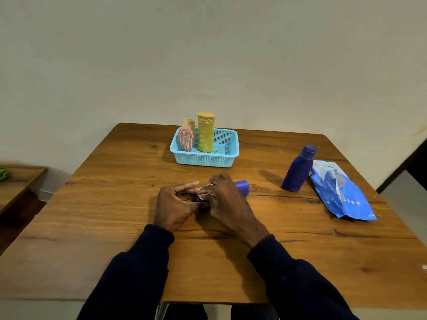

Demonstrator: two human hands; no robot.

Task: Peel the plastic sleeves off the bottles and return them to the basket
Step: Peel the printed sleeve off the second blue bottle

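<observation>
Gripped with the right hand [228, 203] a small blue bottle [242, 187] turned sideways at the middle of the tabletop [115, 204], pinched its torn plastic sleeve [204, 192] with the left hand [174, 205], near the light-blue basket [205, 160].

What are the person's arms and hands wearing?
Both arms wear long, dark navy sleeves. The left sleeve and the right sleeve end in snug cuffs at the wrists. The left hand and the right hand are bare: no gloves, and no watch shows.
</observation>
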